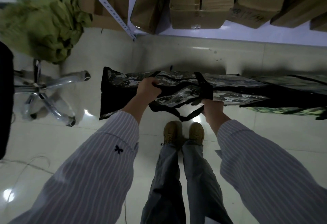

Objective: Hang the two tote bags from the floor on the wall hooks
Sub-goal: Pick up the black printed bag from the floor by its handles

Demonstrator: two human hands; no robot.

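A grey camouflage tote bag with black trim lies flat on the tiled floor in front of my feet. My left hand is closed around one black strap near the bag's top edge. My right hand grips the other black strap, whose loop hangs down toward my shoes. A second tote bag, green camouflage with black trim, lies on the floor to the right, partly under the grey one. No wall hooks are in view.
An office chair with a chrome star base and a green cloth over it stands at the left. Cardboard boxes line a shelf rack along the far side. A white cable lies on the floor at lower left.
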